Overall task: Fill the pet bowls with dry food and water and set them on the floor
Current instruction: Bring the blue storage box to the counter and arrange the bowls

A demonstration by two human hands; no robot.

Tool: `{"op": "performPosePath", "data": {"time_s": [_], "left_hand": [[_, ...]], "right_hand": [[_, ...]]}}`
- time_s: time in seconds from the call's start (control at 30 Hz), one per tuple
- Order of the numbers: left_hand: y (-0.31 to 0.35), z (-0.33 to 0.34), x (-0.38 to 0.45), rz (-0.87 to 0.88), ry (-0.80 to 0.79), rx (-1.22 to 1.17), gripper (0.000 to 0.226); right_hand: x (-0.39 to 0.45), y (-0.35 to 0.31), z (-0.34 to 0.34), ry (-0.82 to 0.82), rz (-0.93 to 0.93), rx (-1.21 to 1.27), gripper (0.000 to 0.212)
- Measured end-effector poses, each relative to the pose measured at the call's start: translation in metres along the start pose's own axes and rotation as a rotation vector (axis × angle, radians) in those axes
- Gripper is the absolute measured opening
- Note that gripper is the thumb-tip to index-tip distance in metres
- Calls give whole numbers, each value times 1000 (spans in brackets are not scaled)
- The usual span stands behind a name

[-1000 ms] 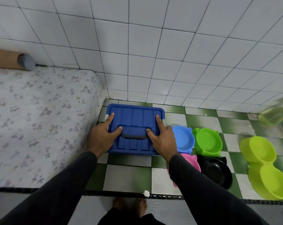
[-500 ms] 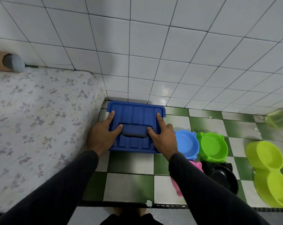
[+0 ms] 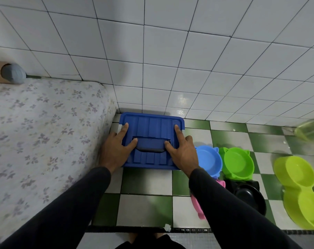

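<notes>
A blue plastic box with a ribbed lid (image 3: 152,126) and a dark handle stands on the floor against the wall. My left hand (image 3: 115,150) lies on the lid's left side and my right hand (image 3: 183,151) on its right side. Both thumbs touch the handle's ends, the index fingers lie flat on top, and the other fingers curl over the lid's side edges. To the right are empty bowls: a blue bowl (image 3: 208,159), a green bowl (image 3: 237,162), a black bowl (image 3: 249,196), a pink bowl (image 3: 197,205) partly hidden by my right sleeve, and a lime double bowl (image 3: 303,191).
A flower-patterned mattress (image 3: 41,133) fills the left side, touching the box. A white tiled wall (image 3: 170,60) rises behind. A blurred greenish container (image 3: 309,130) sits at the far right. The floor is green and white checkered tile, with a black strip (image 3: 188,230) near my feet.
Both hands keep the same hold on the lid. Only the view has shifted a little; the box and bowls stay where they were.
</notes>
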State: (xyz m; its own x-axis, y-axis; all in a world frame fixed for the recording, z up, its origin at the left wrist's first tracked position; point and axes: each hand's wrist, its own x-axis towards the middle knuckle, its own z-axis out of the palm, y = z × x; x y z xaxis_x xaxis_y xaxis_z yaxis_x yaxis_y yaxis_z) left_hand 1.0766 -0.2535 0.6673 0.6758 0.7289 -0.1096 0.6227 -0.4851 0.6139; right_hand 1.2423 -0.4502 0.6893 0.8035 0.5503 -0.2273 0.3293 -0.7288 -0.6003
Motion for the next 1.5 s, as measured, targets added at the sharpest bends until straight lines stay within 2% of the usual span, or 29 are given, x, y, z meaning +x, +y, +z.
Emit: {"op": "performPosePath", "data": {"time_s": [0.27, 0.43, 0.6, 0.73, 0.87, 1.1, 1.33, 1.5], "left_hand": [[5, -3, -4, -6, -20, -7, 78], [18, -9, -17, -7, 21, -29, 73], [19, -12, -29, 143, 62, 171, 64], [20, -16, -38, 230, -20, 344, 59], [28, -22, -55, 225, -89, 415, 59], [44, -30, -90, 226, -111, 494, 57], [67, -20, -140, 206, -112, 458, 52], [97, 2, -195, 152, -101, 481, 50]], "right_hand": [[-3, -3, -2, -25, -13, -56, 80], [-9, -8, -7, -39, -35, -111, 77], [-23, -11, -12, -30, -101, -259, 75], [-38, -11, -18, -25, -182, -389, 70], [-54, -8, -20, -83, -209, -437, 70], [-83, -1, -35, -140, -257, -508, 67], [-121, 21, -60, -107, -343, -509, 49], [-161, 61, -84, -132, -425, -532, 33]]}}
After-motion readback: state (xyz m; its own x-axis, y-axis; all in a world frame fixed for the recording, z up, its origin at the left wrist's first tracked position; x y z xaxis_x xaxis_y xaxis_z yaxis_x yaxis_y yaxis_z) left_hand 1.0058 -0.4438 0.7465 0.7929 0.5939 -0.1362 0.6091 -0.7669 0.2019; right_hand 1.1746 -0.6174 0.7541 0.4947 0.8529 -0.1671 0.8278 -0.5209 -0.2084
